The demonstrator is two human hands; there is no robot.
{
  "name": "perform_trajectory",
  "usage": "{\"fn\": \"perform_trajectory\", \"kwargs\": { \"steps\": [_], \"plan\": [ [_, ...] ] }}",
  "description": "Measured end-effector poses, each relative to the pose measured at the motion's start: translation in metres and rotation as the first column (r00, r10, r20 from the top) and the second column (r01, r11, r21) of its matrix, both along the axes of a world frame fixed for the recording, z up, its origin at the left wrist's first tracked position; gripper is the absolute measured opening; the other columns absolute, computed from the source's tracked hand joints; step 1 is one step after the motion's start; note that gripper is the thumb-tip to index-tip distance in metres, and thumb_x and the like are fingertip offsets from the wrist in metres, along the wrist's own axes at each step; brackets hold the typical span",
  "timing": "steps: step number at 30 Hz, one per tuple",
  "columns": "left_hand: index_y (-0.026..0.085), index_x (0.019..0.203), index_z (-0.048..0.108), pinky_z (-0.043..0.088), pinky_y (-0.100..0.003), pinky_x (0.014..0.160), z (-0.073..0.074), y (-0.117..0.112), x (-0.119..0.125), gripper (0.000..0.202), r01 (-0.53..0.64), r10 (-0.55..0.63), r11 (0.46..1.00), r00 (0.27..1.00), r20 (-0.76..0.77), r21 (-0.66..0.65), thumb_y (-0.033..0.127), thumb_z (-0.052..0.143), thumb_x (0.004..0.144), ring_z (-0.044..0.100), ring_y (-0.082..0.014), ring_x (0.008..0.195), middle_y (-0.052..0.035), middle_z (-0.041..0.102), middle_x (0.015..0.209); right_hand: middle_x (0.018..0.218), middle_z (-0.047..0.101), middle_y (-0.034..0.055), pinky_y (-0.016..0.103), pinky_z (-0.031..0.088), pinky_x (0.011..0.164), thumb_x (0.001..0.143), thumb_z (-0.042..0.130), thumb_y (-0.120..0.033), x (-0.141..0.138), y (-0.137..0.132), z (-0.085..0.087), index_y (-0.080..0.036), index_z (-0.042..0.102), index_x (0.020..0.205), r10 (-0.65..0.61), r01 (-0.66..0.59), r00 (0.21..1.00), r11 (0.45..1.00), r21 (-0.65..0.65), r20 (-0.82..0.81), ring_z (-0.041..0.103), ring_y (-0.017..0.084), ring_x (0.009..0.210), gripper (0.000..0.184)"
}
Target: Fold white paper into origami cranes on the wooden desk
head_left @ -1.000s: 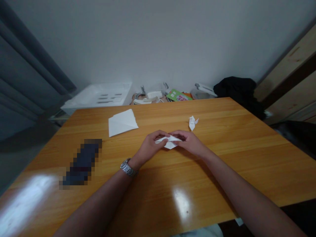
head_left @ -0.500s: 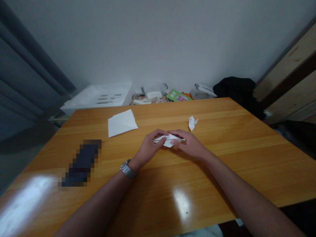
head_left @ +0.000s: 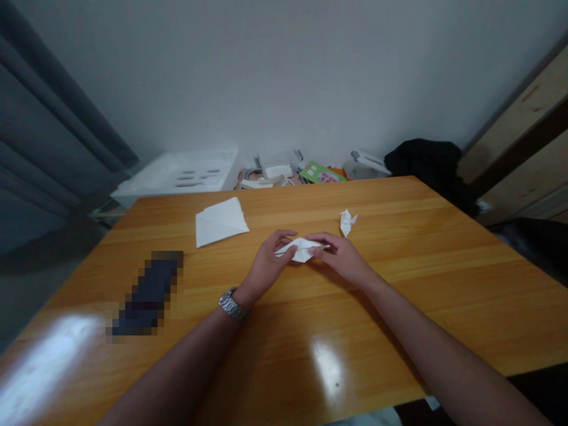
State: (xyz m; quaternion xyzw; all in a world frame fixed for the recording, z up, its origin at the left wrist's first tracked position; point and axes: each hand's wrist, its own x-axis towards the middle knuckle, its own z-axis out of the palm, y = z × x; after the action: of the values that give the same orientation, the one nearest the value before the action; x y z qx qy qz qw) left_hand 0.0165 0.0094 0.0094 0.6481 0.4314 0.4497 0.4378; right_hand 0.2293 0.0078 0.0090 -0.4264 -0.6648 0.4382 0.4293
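Between my two hands is a piece of folded white paper (head_left: 302, 251), creased into a long pointed shape. My left hand (head_left: 270, 254) grips its left end, thumb on top and fingers behind. At the other end my right hand (head_left: 341, 254) pinches the paper between thumb and fingers. The undersides of the fingers are hidden. Beyond my right hand stands a small folded paper figure (head_left: 346, 223) with pointed tips. A stack of white paper sheets (head_left: 220, 222) lies farther back, left of my hands.
The wooden table (head_left: 390, 343) reaches out on all sides. A pixelated dark object (head_left: 148, 296) lies on its left part. Behind the far edge are a white tray (head_left: 177, 168), a green booklet (head_left: 322, 173), a clear container (head_left: 366, 167) and black cloth (head_left: 428, 163).
My fingers have shifted slightly on the folded paper, the left fingers lifting a little behind it. The folded paper's middle looks more spread. The paper stack and figure have stayed put.
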Motion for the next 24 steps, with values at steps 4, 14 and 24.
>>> {"fn": "perform_trajectory", "kwargs": {
  "steps": [4, 14, 24],
  "plan": [
    [0.016, 0.117, 0.066, 0.055, -0.035, 0.094, 0.0, 0.001, 0.0, 0.031, -0.015, 0.015, 1.0, 1.0, -0.007, 0.011, 0.031, 0.065, 0.09, 0.068, -0.0212, 0.104, -0.0094, 0.072, 0.113, 0.12, 0.072, 0.0099, 0.041, 0.051, 0.098, 0.091, 0.067, -0.04, 0.002, 0.0, 0.0, -0.022, 0.071, 0.125, 0.05, -0.051, 0.999, 0.997, 0.051, 0.008, 0.067, 0.024, 0.107, 0.04],
    [0.015, 0.112, 0.066, 0.057, -0.034, 0.091, -0.003, 0.0, 0.002, 0.028, -0.038, 0.038, 0.999, 0.999, 0.0, 0.013, 0.031, 0.065, 0.089, 0.069, -0.0199, 0.1, -0.0081, 0.073, 0.11, 0.124, 0.071, 0.008, 0.043, 0.045, 0.106, 0.094, 0.06, -0.037, 0.002, 0.002, -0.001, -0.027, 0.072, 0.124, 0.06, -0.062, 0.998, 0.992, 0.109, 0.018, 0.063, 0.024, 0.116, 0.034],
    [0.015, 0.109, 0.064, 0.059, -0.032, 0.083, -0.005, 0.0, 0.002, 0.027, -0.043, 0.046, 0.998, 0.995, 0.087, -0.038, 0.031, 0.066, 0.087, 0.069, -0.0192, 0.095, -0.0081, 0.072, 0.106, 0.126, 0.071, 0.0097, 0.044, 0.044, 0.109, 0.094, 0.06, -0.044, 0.0, 0.006, -0.011, -0.024, 0.075, 0.119, -0.005, 0.006, 1.0, 0.999, 0.052, -0.017, 0.063, 0.025, 0.119, 0.035]
  ]
}}
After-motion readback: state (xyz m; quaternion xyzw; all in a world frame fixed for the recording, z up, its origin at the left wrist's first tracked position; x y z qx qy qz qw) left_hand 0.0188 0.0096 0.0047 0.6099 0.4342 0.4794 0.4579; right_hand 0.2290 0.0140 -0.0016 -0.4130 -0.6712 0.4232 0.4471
